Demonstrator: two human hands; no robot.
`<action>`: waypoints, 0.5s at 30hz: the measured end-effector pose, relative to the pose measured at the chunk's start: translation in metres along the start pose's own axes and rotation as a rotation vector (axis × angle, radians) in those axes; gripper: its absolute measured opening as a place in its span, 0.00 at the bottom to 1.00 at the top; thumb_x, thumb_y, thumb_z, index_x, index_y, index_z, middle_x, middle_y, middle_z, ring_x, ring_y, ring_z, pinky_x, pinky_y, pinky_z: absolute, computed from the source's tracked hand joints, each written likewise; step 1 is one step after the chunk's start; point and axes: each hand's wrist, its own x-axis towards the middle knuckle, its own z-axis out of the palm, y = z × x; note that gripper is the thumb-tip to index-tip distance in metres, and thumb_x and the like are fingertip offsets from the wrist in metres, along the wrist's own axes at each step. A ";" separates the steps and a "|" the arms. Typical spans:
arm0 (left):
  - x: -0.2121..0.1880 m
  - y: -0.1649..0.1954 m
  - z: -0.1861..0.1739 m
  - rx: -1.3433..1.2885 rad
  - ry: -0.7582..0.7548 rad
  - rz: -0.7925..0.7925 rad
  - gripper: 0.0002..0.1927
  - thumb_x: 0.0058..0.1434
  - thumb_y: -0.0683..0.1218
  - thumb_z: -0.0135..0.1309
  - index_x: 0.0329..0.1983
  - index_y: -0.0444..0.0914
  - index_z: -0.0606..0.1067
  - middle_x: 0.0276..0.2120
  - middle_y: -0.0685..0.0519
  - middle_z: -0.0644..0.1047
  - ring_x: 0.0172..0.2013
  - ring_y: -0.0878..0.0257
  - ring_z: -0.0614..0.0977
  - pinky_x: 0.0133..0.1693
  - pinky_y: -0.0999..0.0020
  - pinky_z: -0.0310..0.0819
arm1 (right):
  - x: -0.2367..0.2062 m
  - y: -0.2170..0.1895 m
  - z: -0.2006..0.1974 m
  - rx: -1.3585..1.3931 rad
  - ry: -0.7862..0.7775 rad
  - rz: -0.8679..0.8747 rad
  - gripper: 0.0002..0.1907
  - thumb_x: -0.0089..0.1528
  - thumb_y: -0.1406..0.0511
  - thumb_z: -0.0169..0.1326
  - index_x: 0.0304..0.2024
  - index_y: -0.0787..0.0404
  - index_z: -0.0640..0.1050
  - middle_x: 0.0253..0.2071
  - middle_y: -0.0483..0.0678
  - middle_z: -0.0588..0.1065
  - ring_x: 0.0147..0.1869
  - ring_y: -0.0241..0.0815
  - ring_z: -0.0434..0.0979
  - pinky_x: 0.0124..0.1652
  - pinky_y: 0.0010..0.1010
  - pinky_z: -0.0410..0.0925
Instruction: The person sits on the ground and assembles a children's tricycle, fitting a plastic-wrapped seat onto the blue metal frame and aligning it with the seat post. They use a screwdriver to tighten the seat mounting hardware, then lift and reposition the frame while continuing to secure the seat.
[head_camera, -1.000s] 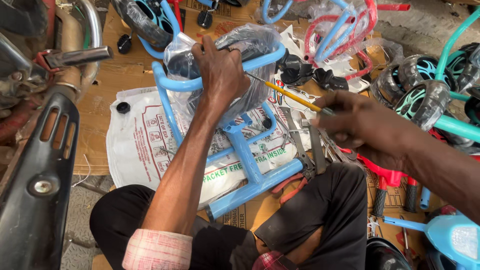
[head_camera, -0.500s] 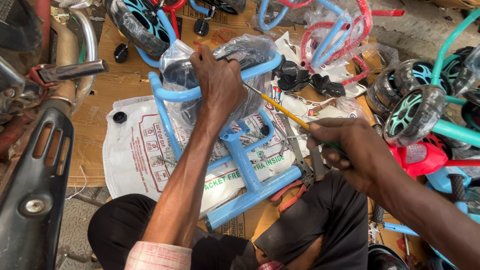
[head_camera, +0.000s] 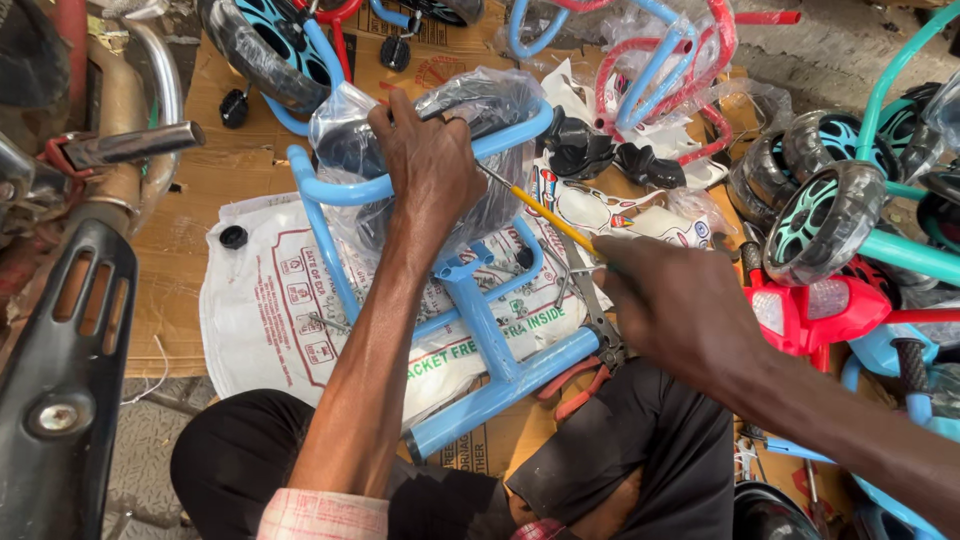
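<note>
My left hand (head_camera: 428, 165) presses down on a light blue tubular tricycle frame (head_camera: 480, 320), gripping its curved top bar where a plastic-wrapped black wheel (head_camera: 480, 110) sits. In my right hand (head_camera: 680, 310) I hold a yellow-handled screwdriver (head_camera: 545, 215), its tip pointing up-left to the frame just beside my left hand. The frame lies across a white printed sack (head_camera: 265, 315) on cardboard, its lower tube reaching toward my lap.
Pliers with red handles (head_camera: 585, 375) lie by my right hand. A red and teal tricycle with clear-wrapped wheels (head_camera: 825, 225) crowds the right. More wrapped frames (head_camera: 660, 70) lie at the back. A motorcycle exhaust and black guard (head_camera: 65, 340) stand at the left.
My right hand has shifted left and down toward the frame with the screwdriver. My left hand stays on the frame's top bar; the view has drifted slightly.
</note>
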 end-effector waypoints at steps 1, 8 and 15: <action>0.002 -0.001 0.001 -0.010 -0.028 -0.014 0.04 0.48 0.36 0.56 0.23 0.33 0.81 0.16 0.41 0.78 0.46 0.41 0.68 0.49 0.46 0.52 | 0.004 0.004 -0.001 0.407 -0.024 0.253 0.26 0.58 0.69 0.58 0.60 0.65 0.75 0.35 0.52 0.77 0.24 0.42 0.72 0.21 0.35 0.66; 0.003 0.002 -0.008 -0.006 -0.039 0.008 0.03 0.49 0.37 0.56 0.23 0.32 0.81 0.18 0.41 0.78 0.44 0.44 0.67 0.49 0.46 0.52 | 0.018 0.017 -0.015 1.175 -0.256 0.576 0.25 0.59 0.69 0.58 0.60 0.65 0.75 0.35 0.52 0.77 0.24 0.41 0.71 0.21 0.33 0.65; 0.002 0.003 -0.011 0.022 -0.006 0.017 0.03 0.46 0.38 0.57 0.22 0.33 0.80 0.18 0.41 0.79 0.45 0.43 0.68 0.48 0.47 0.52 | -0.003 0.009 -0.002 -0.317 0.201 -0.430 0.25 0.59 0.69 0.58 0.59 0.66 0.75 0.35 0.52 0.77 0.23 0.40 0.70 0.20 0.32 0.64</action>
